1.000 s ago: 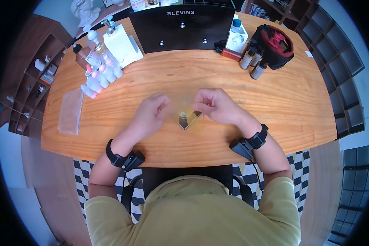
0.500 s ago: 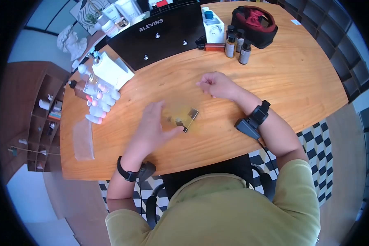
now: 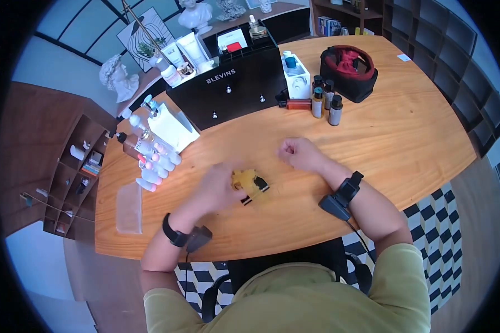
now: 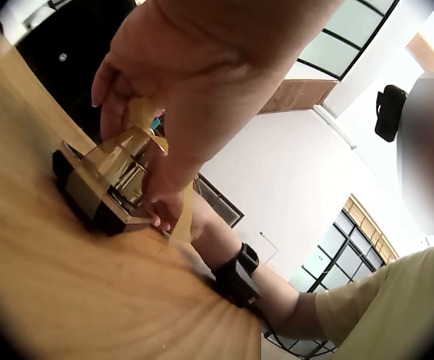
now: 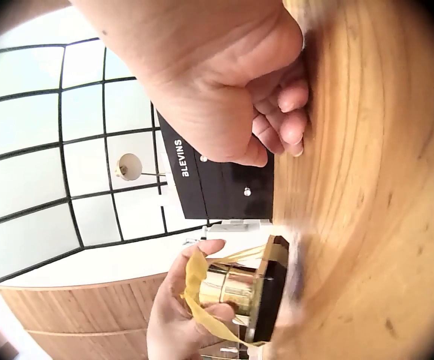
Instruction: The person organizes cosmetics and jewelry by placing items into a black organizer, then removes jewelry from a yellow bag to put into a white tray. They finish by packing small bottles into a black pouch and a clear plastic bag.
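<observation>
In the head view my left hand (image 3: pixel 218 187) is at the middle of the table, around a small black-and-gold object (image 3: pixel 261 183). The right wrist view shows its gold cylinder (image 5: pixel 230 288) on a square black base (image 5: pixel 274 289), with the thumb and fingers on either side of the cylinder. Yellow ribbon (image 5: pixel 196 285) runs over it and hangs in loose ends. Seen from the left wrist, the base (image 4: pixel 89 196) is tilted close over the wood. My right hand (image 3: pixel 301 154) rests on the table farther right, fingers loosely curled, holding nothing.
A black drawer box (image 3: pixel 228 91) stands at the back. Pump bottles and small bottles (image 3: pixel 158 161) crowd the left, above a flat clear pouch (image 3: pixel 129 208). Several dark-capped bottles (image 3: pixel 334 111) and a black-and-red basket (image 3: pixel 350 77) are at the back right.
Both hands were close together at the object, then moved apart. My left hand passed from spread beside it to gripping it. The right drew away to the right. The head view has shifted.
</observation>
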`<state>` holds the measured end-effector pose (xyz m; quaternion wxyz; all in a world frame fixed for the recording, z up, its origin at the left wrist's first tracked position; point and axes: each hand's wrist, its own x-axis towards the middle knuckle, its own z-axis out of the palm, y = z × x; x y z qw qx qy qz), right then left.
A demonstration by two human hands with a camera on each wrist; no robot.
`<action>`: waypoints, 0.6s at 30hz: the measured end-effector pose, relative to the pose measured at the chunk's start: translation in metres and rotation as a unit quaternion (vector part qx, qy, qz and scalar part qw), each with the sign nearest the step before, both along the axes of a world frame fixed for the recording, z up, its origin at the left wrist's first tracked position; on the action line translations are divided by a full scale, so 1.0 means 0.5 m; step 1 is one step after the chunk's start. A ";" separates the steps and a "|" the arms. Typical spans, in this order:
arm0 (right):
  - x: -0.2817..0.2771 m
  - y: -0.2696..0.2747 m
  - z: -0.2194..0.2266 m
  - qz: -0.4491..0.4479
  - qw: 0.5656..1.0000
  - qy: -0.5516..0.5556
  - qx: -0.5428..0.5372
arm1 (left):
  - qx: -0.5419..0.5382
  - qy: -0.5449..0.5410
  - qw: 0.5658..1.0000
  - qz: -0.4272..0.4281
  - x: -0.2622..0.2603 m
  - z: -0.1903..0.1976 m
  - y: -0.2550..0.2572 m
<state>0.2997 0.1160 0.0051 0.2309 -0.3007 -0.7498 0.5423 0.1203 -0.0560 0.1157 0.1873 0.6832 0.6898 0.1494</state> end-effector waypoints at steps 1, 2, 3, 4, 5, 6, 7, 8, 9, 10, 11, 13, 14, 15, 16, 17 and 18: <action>-0.001 0.000 -0.002 0.000 1.000 0.002 -0.002 | -0.013 -0.013 1.000 -0.015 -0.017 0.017 0.012; -0.001 0.000 -0.003 0.000 1.000 0.004 -0.003 | 0.016 -0.023 0.999 -0.045 -0.033 0.041 0.025; -0.001 0.001 -0.003 -0.001 1.000 0.006 -0.005 | 0.046 -0.034 0.996 -0.075 -0.050 0.072 0.041; -0.001 0.003 -0.005 -0.002 1.000 0.002 0.012 | 0.075 -0.045 0.990 -0.106 -0.066 0.101 0.062; -0.002 0.005 -0.008 -0.004 1.000 -0.004 0.029 | 0.067 -0.051 0.992 -0.096 -0.084 0.126 0.088; -0.001 0.005 -0.010 -0.005 0.999 -0.010 0.044 | 0.058 -0.059 0.993 -0.086 -0.098 0.148 0.115; 0.000 0.005 -0.009 -0.005 0.999 -0.018 0.041 | 0.070 -0.057 0.992 -0.087 -0.102 0.175 0.140; 0.001 0.005 -0.006 -0.005 0.999 -0.025 0.039 | 0.081 -0.054 0.991 -0.090 -0.108 0.200 0.166; 0.001 0.005 -0.004 -0.007 0.999 -0.030 0.036 | 0.074 -0.091 0.990 -0.080 -0.125 0.218 0.194; 0.001 0.004 -0.002 -0.009 0.999 -0.026 0.044 | 0.117 0.001 0.990 -0.080 -0.141 0.243 0.228; 0.001 0.001 -0.001 -0.012 0.998 -0.023 0.053 | 0.146 0.027 0.985 -0.085 -0.156 0.265 0.263; 0.002 -0.002 -0.001 -0.015 0.998 -0.019 0.064 | 0.150 0.032 0.987 -0.046 -0.173 0.312 0.330; 0.001 -0.002 -0.001 -0.015 0.997 -0.017 0.067 | 0.165 0.034 0.984 -0.056 -0.215 0.314 0.384; 0.000 -0.003 0.000 -0.015 0.997 -0.014 0.069 | 0.180 0.036 0.981 -0.065 -0.253 0.313 0.438; 0.000 -0.006 0.004 -0.017 0.997 -0.016 0.068 | 0.167 0.029 0.984 -0.048 -0.262 0.315 0.475; 0.003 -0.008 0.012 -0.019 0.997 -0.019 0.067 | 0.155 0.022 0.987 -0.031 -0.268 0.317 0.507; 0.003 -0.008 0.016 -0.021 0.997 -0.022 0.068 | 0.143 0.015 0.989 -0.014 -0.277 0.319 0.540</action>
